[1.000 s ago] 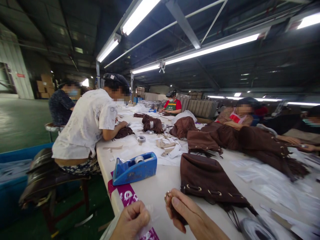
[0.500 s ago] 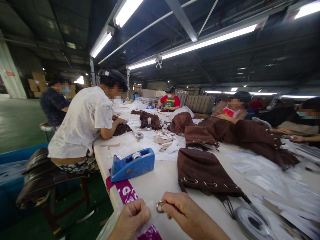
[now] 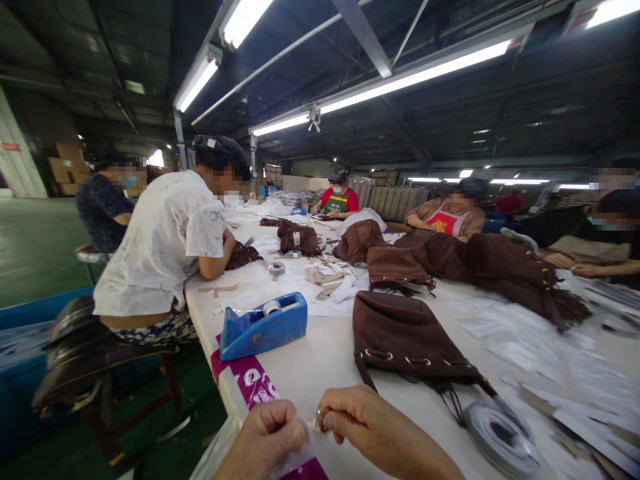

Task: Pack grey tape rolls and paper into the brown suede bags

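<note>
At the bottom centre my left hand [image 3: 267,437] is closed on a thin clear plastic sheet [image 3: 305,447]. Just right of it, my right hand [image 3: 373,423] pinches a small gold-coloured metal ring [image 3: 321,417] between thumb and forefinger. The ring is beside the plastic, and whether they touch is hard to tell. Beyond my hands lies a dark brown bag [image 3: 405,337] with eyelets and a cord. A blue tape dispenser [image 3: 265,328] stands to the left, near purple printed tape [image 3: 253,381] on the white table [image 3: 320,353].
Rolls of grey tape [image 3: 500,437] lie at the right, near clear plastic bags [image 3: 540,347]. More brown bags [image 3: 400,267] and paper scraps [image 3: 330,280] are farther back. A person in white [image 3: 160,240] leans on the left edge; other people sit around the table.
My right hand has brought the ring closer to my left hand and the plastic. The view has shifted slightly. The person in white has drawn their forearm in, and the person in the red apron sits more upright.
</note>
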The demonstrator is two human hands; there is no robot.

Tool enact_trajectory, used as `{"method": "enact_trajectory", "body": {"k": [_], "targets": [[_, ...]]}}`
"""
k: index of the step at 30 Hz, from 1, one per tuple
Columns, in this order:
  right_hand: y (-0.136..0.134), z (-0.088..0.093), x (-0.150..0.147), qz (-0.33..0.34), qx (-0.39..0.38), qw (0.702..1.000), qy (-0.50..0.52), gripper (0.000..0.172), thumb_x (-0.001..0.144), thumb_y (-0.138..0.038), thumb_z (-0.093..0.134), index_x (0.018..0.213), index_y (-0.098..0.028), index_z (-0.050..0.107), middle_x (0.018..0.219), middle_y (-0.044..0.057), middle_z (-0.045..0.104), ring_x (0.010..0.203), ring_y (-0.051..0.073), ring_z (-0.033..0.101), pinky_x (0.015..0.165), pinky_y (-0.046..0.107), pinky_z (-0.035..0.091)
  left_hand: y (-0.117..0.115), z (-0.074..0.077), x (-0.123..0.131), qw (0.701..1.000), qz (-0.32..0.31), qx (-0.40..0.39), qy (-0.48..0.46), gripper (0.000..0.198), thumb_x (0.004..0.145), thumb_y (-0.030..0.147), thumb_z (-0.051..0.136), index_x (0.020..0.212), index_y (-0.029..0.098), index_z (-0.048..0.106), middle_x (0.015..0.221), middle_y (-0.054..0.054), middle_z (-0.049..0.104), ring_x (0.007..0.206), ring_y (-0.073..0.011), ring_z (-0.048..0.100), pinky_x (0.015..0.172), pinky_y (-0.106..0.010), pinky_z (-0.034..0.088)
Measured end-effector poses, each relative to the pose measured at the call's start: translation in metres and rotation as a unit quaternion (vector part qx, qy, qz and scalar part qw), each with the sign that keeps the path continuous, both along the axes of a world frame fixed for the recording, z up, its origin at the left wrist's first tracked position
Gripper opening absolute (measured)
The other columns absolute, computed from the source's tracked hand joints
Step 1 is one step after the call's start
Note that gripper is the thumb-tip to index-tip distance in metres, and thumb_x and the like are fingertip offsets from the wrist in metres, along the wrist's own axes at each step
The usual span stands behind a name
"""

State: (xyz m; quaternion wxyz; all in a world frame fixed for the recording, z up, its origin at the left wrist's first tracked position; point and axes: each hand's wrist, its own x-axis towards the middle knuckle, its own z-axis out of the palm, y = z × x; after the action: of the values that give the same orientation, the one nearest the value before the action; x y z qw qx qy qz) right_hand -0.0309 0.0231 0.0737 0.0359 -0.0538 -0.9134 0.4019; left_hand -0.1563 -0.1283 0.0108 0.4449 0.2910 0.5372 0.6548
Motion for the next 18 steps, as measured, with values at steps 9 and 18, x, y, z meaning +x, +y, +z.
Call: {"method": "enact_trajectory", "body": {"k": [9,18], "targets": [[-0.007,0.004,0.002,-0.015,0.111,0.994,-0.018,0.024,0.079,-0.017,0.044,0.056,-0.018,0.049,0.055,-0.004,0.050,0.058,0.011,0.046,0.059,0.023,0.029,0.001,0.003,0.004,0.998,0.022,-0.036,0.055,0.044,0.056,0.055,0.078,0.061,0.012,0.068,0.050,0.004,0.045,0.050,-0.0081,0.032,0.050,-0.023,0.020],[-0.011,0.011,0.009,-0.009,0.066,0.996,-0.055,0.039,0.069,-0.018,0.059,0.108,-0.024,0.061,0.093,0.001,0.069,0.086,0.017,0.057,0.070,0.022,0.035,-0.001,0.009,0.012,0.987,-0.012,-0.081,0.138,0.040,0.064,0.050,0.070,0.053,0.015,0.054,0.050,0.005,0.039,0.051,-0.0091,0.033,0.050,-0.023,0.021]]}}
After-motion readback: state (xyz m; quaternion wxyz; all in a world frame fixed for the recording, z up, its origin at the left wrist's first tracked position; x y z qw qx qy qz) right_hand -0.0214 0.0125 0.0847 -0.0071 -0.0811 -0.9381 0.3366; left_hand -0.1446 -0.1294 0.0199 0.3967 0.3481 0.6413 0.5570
